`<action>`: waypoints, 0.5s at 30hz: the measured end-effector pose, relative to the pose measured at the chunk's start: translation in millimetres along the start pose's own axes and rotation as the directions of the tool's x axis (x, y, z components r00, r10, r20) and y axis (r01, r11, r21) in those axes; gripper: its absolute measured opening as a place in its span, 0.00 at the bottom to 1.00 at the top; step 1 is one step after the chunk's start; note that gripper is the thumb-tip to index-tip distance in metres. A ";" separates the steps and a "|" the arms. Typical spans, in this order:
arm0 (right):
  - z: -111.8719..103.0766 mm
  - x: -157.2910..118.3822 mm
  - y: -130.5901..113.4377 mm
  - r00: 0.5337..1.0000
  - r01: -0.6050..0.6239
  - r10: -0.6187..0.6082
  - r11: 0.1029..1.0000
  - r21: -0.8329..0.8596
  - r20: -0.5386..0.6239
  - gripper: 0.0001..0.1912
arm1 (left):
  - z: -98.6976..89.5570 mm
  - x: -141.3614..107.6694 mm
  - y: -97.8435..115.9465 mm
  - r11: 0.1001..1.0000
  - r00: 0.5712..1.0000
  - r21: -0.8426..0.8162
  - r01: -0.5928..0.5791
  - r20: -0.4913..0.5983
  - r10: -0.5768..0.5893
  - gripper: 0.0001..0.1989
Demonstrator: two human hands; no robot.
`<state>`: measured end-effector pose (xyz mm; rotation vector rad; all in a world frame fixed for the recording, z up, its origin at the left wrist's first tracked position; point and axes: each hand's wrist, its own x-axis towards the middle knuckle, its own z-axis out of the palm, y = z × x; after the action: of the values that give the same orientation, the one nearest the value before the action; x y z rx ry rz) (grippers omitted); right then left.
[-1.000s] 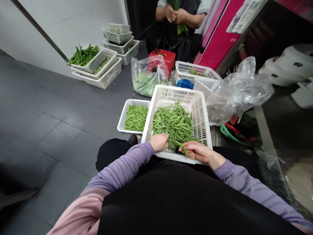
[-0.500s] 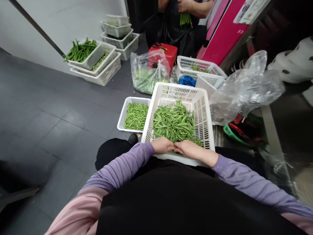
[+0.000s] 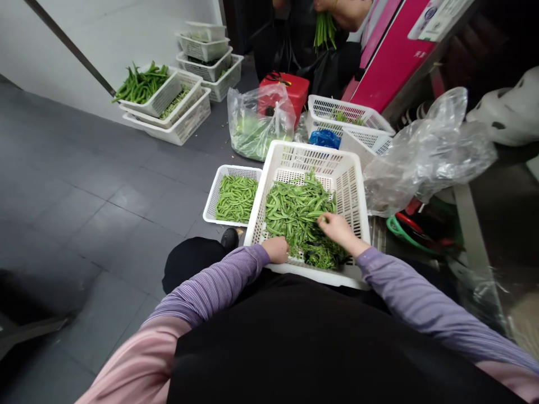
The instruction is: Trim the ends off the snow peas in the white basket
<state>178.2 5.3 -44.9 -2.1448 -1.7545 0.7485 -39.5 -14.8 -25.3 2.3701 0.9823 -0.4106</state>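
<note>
A white plastic slatted basket point(image 3: 318, 147) sits tilted against my lap, holding a heap of green pea pods point(image 3: 295, 216). My left hand point(image 3: 275, 249) rests palm down at the near edge of the heap, its fingers hidden among the pods. My right hand point(image 3: 339, 229) reaches further in, with its fingertips down on the pods at the heap's right side. Whether either hand holds a pod is hidden. Just left of the basket, a shallow white basket point(image 3: 233, 169) holds more pods point(image 3: 236, 199).
Stacked white baskets point(image 3: 181, 126), one holding long green beans point(image 3: 141, 84), stand back left on grey floor tiles point(image 3: 101, 235). Ahead lie a bag of greens point(image 3: 256, 126), a red box point(image 3: 286, 92) and a crumpled clear bag point(image 3: 425, 157). A co-worker's hands point(image 3: 332, 5) hold a green bunch point(image 3: 325, 31).
My hands, together at the basket's near edge half a second ago, have parted. My right hand has moved forward into the heap, while my left stays near the edge.
</note>
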 end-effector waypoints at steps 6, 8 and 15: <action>22.2 -14.4 -12.0 0.958 0.088 0.030 0.915 -0.394 0.285 0.07 | 1.9 -0.5 -1.9 1.000 0.999 0.009 0.019 -0.042 -0.019 0.15; 10.6 -16.4 -8.5 0.964 0.049 0.054 0.927 -0.373 0.260 0.08 | 0.7 -1.8 -1.1 1.000 0.995 -0.008 0.028 -0.097 -0.029 0.16; -20.6 -52.1 -14.5 0.810 -0.443 0.033 0.688 0.575 0.585 0.14 | -6.7 -4.1 18.0 0.962 0.933 -0.185 -0.202 -0.336 0.132 0.13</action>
<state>170.5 -39.4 -9.0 -1.7115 -1.0440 1.8938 -28.9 -23.8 -11.5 2.3364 0.8997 0.1495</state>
